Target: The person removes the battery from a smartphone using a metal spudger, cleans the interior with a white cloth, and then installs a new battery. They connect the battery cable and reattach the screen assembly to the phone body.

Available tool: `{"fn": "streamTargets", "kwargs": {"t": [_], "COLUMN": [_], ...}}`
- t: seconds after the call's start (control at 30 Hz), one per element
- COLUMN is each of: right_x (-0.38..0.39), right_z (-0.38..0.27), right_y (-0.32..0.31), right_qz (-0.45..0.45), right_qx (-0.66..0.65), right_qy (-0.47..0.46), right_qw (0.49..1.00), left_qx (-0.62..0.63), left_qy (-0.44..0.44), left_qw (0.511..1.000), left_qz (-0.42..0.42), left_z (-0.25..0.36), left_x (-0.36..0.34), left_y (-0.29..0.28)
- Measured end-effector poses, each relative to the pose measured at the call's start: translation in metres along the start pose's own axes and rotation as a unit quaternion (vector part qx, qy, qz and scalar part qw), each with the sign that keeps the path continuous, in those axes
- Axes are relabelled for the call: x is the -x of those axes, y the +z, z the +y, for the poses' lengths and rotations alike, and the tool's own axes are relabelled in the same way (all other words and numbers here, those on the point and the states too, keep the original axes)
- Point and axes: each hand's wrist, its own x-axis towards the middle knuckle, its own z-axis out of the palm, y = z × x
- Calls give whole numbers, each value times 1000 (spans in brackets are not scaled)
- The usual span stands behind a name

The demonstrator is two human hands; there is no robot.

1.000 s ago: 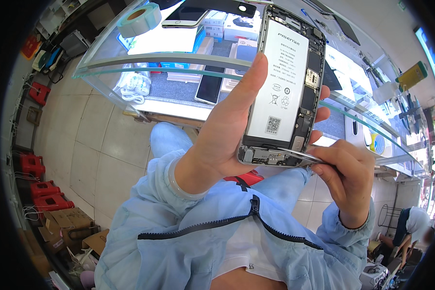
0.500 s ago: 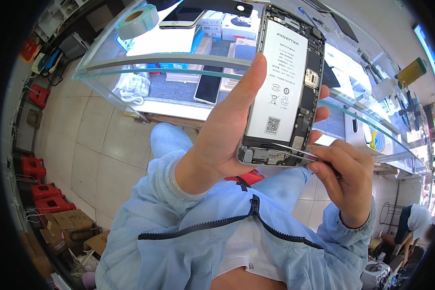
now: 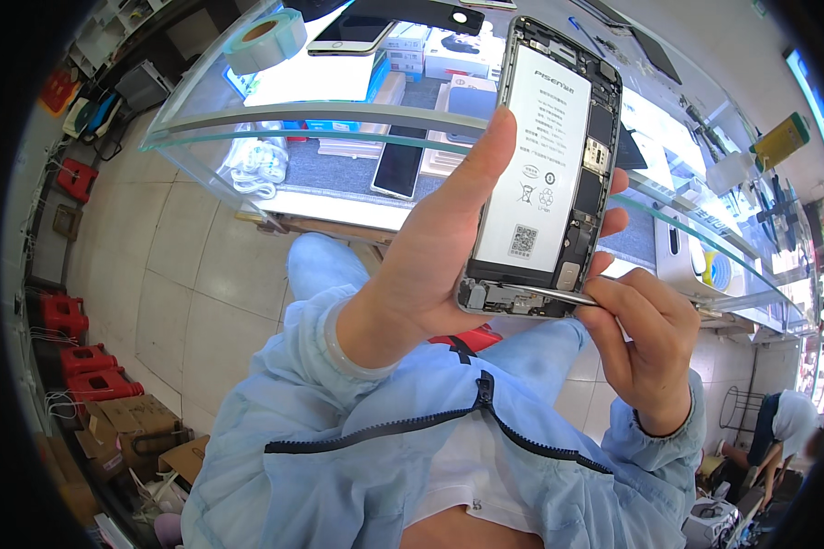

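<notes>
Tilted in my left hand (image 3: 430, 238) is an opened smartphone (image 3: 597, 197), its inside facing up. My thumb presses along its left edge, and fingertips show beyond its right edge. A long white battery (image 3: 542, 137) with printed marks fills much of the casing. Circuit parts line the right side and the lower end. My right hand (image 3: 645, 339) pinches slim metal tweezers (image 3: 558, 295) beside the phone's lower right corner. Their tips reach left over the parts just below the battery; whether they grip anything there is too small to tell.
Beyond the phone stands a glass display counter (image 3: 339, 117) with boxes and a dark phone (image 3: 398, 165) inside. On its top are a tape roll (image 3: 265, 41) and a white-framed phone (image 3: 350, 35). Red cases (image 3: 87, 361) and a cardboard box (image 3: 133, 430) lie left. Another person (image 3: 787, 421) bends at far right.
The phone and my left hand have shifted slightly right and down. My right hand has moved slightly left, and the tweezers' arms, apart before, now look closer together.
</notes>
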Motion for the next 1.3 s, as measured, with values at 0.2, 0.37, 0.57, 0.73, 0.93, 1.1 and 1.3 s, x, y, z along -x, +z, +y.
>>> {"fn": "streamTargets", "kwargs": {"t": [0.2,0.37,0.57,0.73,0.93,1.1,1.3], "right_x": [-3,-5,-5,1,-1,-4,-8], "right_z": [7,12,6,6,4,2,16], "right_y": [0,1,-3,0,-1,3,-6], "right_qz": [-20,-29,21,86,89,26,-36], "right_qx": [-87,-150,-21,115,9,-30,-107], "right_qy": [41,66,-29,-122,-60,-5,11], "right_qw": [995,986,999,982,994,999,994], "left_qx": [3,4,-24,-74,-18,-36,-59], "left_qy": [-4,-6,0,0,16,36,38], "left_qw": [1000,1000,1000,996,1000,999,998], "left_qz": [6,7,-5,-41,-7,4,-2], "left_z": [-2,-1,0,1,-3,-3,-4], "left_x": [-1,0,0,0,1,1,2], "left_y": [0,1,3,1,3,5,4]}}
